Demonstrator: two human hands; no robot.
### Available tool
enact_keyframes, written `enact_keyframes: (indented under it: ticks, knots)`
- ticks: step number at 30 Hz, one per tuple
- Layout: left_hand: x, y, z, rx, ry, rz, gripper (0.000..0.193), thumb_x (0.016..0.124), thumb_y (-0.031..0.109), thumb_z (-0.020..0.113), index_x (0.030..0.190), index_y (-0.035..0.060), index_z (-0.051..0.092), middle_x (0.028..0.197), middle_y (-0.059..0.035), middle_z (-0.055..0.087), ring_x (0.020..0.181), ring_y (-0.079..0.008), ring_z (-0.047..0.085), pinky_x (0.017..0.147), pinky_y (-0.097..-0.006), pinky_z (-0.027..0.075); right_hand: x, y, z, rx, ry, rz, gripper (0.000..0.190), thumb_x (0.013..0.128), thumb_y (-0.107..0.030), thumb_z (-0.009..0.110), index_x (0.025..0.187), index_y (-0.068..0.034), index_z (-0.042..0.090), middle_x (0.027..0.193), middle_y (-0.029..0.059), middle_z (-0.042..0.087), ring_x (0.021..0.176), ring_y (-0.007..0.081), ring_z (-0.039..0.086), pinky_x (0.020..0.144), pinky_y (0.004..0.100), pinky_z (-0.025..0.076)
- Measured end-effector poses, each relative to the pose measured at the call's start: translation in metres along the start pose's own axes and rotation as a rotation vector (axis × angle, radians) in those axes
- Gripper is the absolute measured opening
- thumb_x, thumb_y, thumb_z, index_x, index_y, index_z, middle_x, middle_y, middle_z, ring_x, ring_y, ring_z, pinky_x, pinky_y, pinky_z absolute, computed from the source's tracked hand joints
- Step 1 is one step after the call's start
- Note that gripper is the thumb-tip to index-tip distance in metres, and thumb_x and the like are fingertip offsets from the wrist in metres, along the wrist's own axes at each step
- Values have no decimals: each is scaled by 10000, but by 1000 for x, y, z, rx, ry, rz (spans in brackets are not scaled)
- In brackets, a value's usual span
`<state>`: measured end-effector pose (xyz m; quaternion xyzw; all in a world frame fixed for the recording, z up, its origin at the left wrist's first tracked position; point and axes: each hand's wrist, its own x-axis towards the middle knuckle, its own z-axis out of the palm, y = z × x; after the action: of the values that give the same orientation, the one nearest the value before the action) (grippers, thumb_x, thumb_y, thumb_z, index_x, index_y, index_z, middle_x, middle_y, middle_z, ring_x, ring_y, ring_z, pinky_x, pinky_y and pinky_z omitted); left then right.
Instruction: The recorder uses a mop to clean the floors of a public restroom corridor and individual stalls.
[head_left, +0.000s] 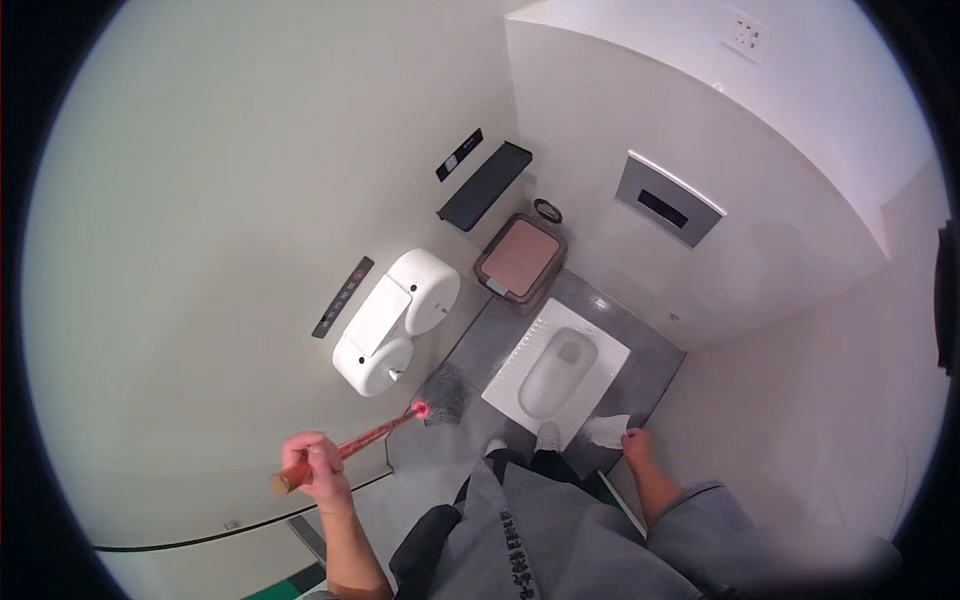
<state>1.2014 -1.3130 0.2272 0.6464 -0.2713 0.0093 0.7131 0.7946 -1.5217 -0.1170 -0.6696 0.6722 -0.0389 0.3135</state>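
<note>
My left hand (319, 469) grips the upper part of a mop's wooden handle (367, 441), which slants down to a reddish-pink collar. The mop's grey strands (442, 394) rest on the tiled floor by the left wall. Between the fingertips of my right hand (637, 444) is a piece of white paper (608, 431), held out to the right of the white squat toilet (559, 367). The toilet lies in front of my feet, and one shoe touches or overlaps its near edge in this view.
A double toilet-roll dispenser (420, 292) sticks out from the left wall. Beyond it are a dark shelf (486, 186) and a lidded bin (523, 259) in the corner. A grey metal panel (667, 199) is set in the far wall. Walls stand close on both sides.
</note>
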Motion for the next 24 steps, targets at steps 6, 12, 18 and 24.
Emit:
enact_keyframes:
  ticks: [6, 12, 18, 24]
  knots:
    - [13, 0, -16, 7, 96, 57, 50, 740, 65, 420, 767, 24, 428, 475, 15, 335, 364, -43, 262, 336, -177, 201, -43, -162, 32, 95, -333, -378, 146, 755, -146, 423, 825, -21, 448, 813, 195, 521, 774, 367, 501, 653, 419, 399]
    - [17, -2, -13, 7, 120, 72, 65, 743, 43, 374, 773, 32, 431, 472, 30, 308, 368, -38, 249, 328, -182, 175, -137, -222, 62, 404, -1312, 84, 373, 811, -384, 360, 883, -46, 503, 829, 85, 538, 783, 190, 497, 726, 321, 377]
    - [18, -3, -18, -1, 139, 67, 58, 735, 79, 429, 774, 35, 425, 493, 11, 329, 372, -43, 258, 325, -179, 178, -130, -183, 75, 259, -1287, -476, 366, 789, -386, 401, 872, -55, 533, 835, 63, 544, 777, 163, 498, 715, 315, 378]
    - [17, -6, -16, 4, 127, 65, 74, 743, 99, 435, 777, 35, 425, 494, 7, 341, 375, -47, 262, 332, -182, 188, -93, -156, 84, 376, -1032, 92, 195, 771, -144, 438, 900, 0, 465, 790, 104, 541, 680, 221, 576, 599, 300, 471]
